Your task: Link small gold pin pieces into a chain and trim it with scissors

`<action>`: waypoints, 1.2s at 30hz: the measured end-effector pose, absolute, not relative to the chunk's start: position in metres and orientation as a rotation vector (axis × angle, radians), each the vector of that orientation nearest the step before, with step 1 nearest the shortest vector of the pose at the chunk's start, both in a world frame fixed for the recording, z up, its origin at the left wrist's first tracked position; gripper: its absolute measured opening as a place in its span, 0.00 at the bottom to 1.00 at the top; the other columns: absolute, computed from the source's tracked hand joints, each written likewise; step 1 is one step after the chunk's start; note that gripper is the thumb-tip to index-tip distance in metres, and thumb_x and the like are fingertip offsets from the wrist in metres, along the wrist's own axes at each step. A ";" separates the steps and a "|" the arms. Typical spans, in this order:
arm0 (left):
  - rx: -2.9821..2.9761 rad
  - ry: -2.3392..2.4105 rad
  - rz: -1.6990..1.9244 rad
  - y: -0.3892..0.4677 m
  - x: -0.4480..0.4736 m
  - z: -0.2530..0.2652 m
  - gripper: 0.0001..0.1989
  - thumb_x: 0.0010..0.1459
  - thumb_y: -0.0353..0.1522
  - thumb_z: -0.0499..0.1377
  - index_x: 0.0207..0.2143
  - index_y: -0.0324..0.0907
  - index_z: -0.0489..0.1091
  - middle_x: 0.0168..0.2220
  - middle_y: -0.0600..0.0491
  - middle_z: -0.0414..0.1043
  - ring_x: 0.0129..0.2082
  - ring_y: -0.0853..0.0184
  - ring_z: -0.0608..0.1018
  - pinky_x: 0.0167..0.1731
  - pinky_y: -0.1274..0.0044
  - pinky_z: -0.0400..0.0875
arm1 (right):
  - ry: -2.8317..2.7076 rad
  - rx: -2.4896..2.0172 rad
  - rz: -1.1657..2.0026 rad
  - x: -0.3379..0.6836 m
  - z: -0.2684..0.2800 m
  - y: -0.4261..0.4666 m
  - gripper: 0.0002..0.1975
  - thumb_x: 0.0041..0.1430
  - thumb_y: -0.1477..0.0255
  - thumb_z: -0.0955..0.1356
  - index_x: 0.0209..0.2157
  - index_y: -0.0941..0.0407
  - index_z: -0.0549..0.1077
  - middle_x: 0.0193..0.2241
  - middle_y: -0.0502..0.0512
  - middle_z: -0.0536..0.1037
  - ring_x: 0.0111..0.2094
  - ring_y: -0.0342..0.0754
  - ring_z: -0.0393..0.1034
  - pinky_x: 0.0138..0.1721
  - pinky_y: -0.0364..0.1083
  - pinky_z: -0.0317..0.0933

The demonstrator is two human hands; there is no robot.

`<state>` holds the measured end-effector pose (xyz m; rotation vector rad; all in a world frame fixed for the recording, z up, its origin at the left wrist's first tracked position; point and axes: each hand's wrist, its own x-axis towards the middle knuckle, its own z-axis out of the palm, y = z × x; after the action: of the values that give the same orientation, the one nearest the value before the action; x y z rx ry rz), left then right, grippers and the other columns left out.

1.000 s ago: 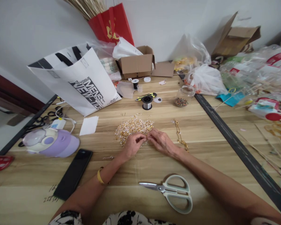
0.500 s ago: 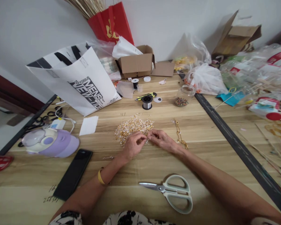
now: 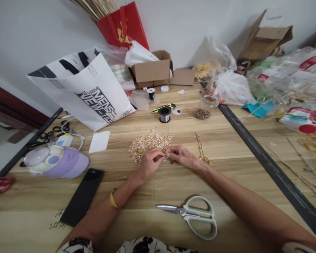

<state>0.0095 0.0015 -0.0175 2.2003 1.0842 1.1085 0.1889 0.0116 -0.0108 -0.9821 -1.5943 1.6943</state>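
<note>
My left hand (image 3: 150, 162) is pinched closed at the near edge of a pile of gold and clear beads (image 3: 147, 141). Fingertip to fingertip with it, my right hand (image 3: 181, 156) pinches too. Whatever they hold between them is tiny; a clear speck shows just under the fingertips, too small to name. A gold chain (image 3: 199, 147) lies to the right of my right hand. Nearer to me rest scissors (image 3: 189, 214) with pale handles, blades pointing left. Beyond the pile stands a spool of clear line (image 3: 164, 115).
A black phone (image 3: 82, 196) and a purple bottle (image 3: 60, 161) are at the left. Behind stand a white paper bag (image 3: 86, 91), a cardboard box (image 3: 152, 73) and a jar of beads (image 3: 206, 107). Plastic bottles (image 3: 292, 73) heap up past the black strip (image 3: 252, 146) on the right.
My hands stay almost in place, fingertips still together. The view has shifted very slightly.
</note>
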 end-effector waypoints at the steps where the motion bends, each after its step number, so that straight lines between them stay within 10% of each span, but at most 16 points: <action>1: 2.199 1.086 1.106 0.001 0.010 -0.017 0.03 0.52 0.27 0.60 0.27 0.40 0.72 0.28 0.50 0.74 0.30 0.67 0.75 0.33 0.75 0.69 | -1.588 -0.979 1.700 0.189 -0.011 0.012 0.14 0.52 0.61 0.67 0.27 0.59 0.67 0.19 0.45 0.63 0.20 0.37 0.57 0.21 0.38 0.53; 36: 2.451 0.952 1.129 -0.003 0.009 -0.019 0.06 0.56 0.26 0.56 0.31 0.41 0.72 0.31 0.49 0.73 0.33 0.67 0.74 0.35 0.75 0.70 | -1.565 -0.977 1.722 0.188 -0.009 0.011 0.15 0.51 0.61 0.67 0.26 0.59 0.67 0.19 0.45 0.64 0.20 0.37 0.58 0.22 0.38 0.56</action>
<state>0.0086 -0.0029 -0.0189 2.4510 0.9521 1.1291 0.1883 0.0113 -0.0091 -0.9772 -1.5645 1.7215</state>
